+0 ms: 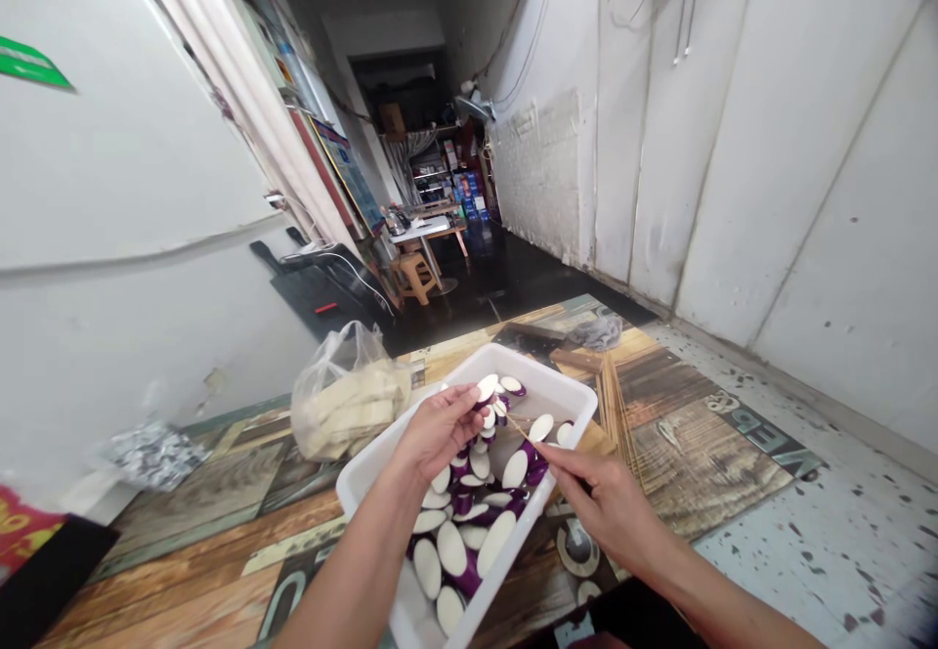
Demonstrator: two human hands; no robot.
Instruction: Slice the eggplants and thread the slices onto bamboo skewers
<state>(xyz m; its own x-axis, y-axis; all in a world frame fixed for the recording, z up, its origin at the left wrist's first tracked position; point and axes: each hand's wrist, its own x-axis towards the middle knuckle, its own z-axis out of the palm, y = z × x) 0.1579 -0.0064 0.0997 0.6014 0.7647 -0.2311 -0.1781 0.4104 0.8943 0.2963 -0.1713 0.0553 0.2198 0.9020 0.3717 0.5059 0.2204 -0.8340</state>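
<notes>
My left hand (446,426) pinches a white-faced, purple-skinned eggplant piece (488,388) above the far part of a white plastic tray (582,397). More eggplant pieces sit close by its fingertips, some seemingly on the thin wooden skewer (517,425); the fingers partly hide how they join. The skewer's near end is held between the thumb and fingers of my right hand (605,497), over the tray's right rim. Below both hands, several slant-cut eggplant chunks (452,548) lie heaped in the tray, with pale oval cut faces and glossy purple skin.
A bundle of loose skewers (619,419) lies right of the tray on the wood-patterned table (703,434). On the left are a clear plastic bag (350,400) with pale contents and a silvery packet (155,454). Crumpled grey plastic (597,330) lies at the far edge.
</notes>
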